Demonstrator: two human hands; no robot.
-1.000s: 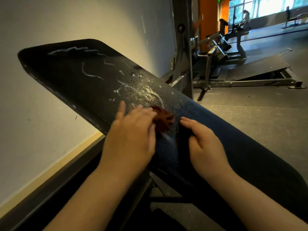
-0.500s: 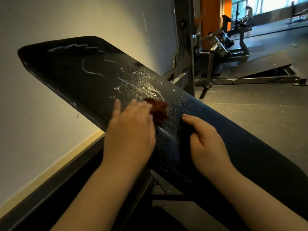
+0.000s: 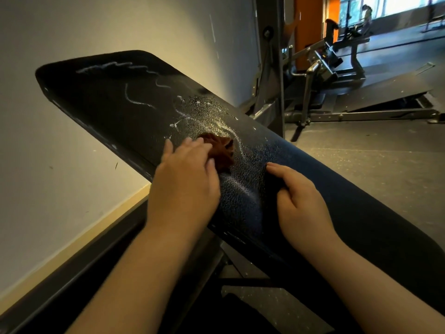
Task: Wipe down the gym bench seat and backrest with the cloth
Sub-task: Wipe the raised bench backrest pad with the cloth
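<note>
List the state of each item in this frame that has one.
backrest: inclined, wet, with white foam streaks unwiped on its upper part.
cloth: crumpled, pressed against the backrest.
left hand: flat, fingers straight, pressing the cloth.
right hand: resting on the backrest, holding nothing.

The room is mostly dim. Bright daylight comes in through the windows (image 3: 397, 3) far off on the right, and they look washed-out white. A soft warm light falls on the wall (image 3: 72, 153) on the left. The wet part of the black bench (image 3: 108, 104) shines with little sparkles. Under the bench it is very dark. The left hand (image 3: 185, 179) looks a bit smeary. The far machines (image 3: 325, 61) are fuzzy. Straight lines bend near the edges.
</note>
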